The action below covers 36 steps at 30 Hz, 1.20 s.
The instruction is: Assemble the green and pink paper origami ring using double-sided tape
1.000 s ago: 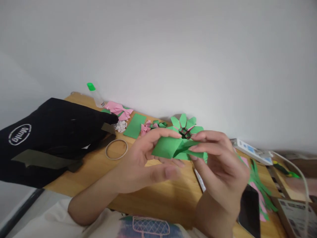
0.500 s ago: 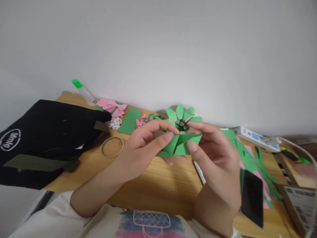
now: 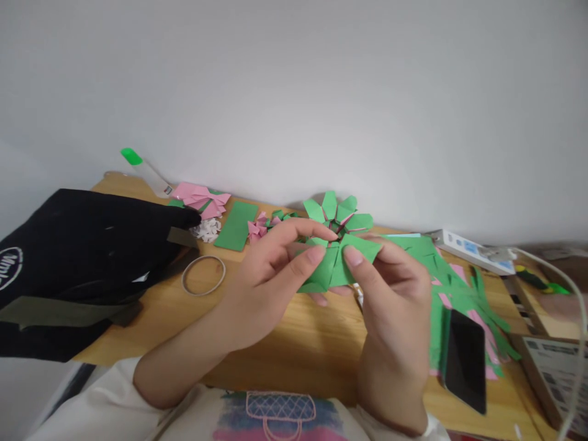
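One partly folded green paper (image 3: pixel 340 274) is above the table (image 3: pixel 294 361), your left hand (image 3: pixel 260 294) and right hand (image 3: pixel 397 309) pinching its left and right sides. You seem mid-fold; creasing further calls for even thumb pressure.

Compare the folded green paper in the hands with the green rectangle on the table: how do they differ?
The held paper has creases and flaps, while the green rectangle looks flat. The left hand and right hand pinch the held paper above the table; the green rectangle lies on it. Fingers partly hide the held paper; none cover the green rectangle. Both are green.
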Tool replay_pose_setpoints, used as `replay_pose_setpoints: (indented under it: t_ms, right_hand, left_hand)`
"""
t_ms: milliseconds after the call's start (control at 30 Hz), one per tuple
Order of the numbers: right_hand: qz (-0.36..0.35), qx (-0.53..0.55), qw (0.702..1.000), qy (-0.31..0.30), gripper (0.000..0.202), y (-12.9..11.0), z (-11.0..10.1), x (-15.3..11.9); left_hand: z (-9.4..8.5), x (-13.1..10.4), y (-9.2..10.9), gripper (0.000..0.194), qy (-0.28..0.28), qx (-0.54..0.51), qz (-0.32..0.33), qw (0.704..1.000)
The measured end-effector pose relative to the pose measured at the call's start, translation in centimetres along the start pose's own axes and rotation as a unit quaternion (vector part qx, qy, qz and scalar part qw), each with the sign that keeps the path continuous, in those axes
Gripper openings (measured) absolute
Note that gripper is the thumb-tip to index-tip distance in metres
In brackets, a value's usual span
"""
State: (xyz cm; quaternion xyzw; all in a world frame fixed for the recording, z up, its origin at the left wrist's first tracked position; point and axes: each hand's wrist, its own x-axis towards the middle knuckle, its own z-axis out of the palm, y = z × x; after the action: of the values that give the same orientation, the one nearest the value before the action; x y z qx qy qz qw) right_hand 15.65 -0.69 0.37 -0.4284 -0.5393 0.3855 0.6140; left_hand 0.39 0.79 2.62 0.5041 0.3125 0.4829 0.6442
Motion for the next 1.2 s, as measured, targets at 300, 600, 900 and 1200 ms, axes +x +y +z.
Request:
replay_pose_setpoints:
  t_ms: [300,600,900,1200]
  right_hand:
    - [0.004,-0.057,0.998,0.027,0.011,-0.43,0.01,0.04]
    - [-0.045,-0.084,0.994,0.053,0.015,-0.53,0.43,-0.09]
    - [-0.051,-0.081,0.994,0.056,0.018,-0.43,0.44,-0.09]
    - [-0.017,-0.078,0.996,0.024,0.013,-0.22,-0.38,0.20]
  left_hand:
    - [0.36,0.16,-0.04,0.011,0.030,0.047,-0.015,0.998]
    - [0.66,0.78,-0.17,0.013,0.036,0.040,-0.047,0.997]
    - [0.86,0.69,0.44,0.005,0.037,-0.004,-0.076,0.996]
    - [0.09,0.73,0.37,0.020,0.008,-0.028,-0.117,0.993]
